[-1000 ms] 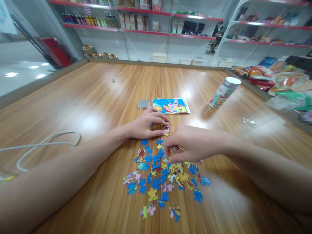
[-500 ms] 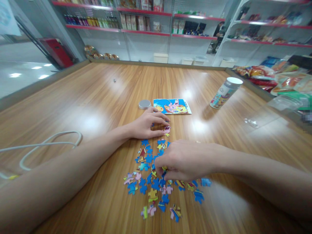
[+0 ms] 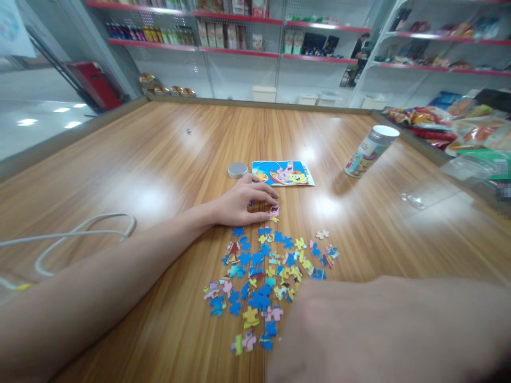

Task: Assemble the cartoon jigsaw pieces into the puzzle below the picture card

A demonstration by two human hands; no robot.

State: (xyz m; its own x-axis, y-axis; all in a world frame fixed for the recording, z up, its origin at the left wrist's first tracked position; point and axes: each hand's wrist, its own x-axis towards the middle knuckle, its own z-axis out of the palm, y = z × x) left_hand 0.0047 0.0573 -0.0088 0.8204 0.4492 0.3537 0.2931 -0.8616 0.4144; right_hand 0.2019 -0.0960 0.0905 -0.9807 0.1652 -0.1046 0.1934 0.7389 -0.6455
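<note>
My left hand rests on the table with its fingers spread and lightly bent over a few jigsaw pieces, partly covering them. Large and blurred in the lower right, my right hand is close to the camera above the near pieces; its fingers are hidden, so whether it holds anything does not show. Between the hands spreads a loose heap of jigsaw pieces, mostly blue, yellow and pink. A picture card with cartoon figures lies just beyond my left hand, beside a round metal lid.
A printed cardboard tube stands at the right. Crumpled clear plastic lies nearer me. A white cable loops at the left. Packaged goods crowd the right edge, stocked shelves stand behind, and a person is far off.
My right hand has moved from the middle of the heap toward me and to the right, uncovering many pieces. My left hand stays in place.
</note>
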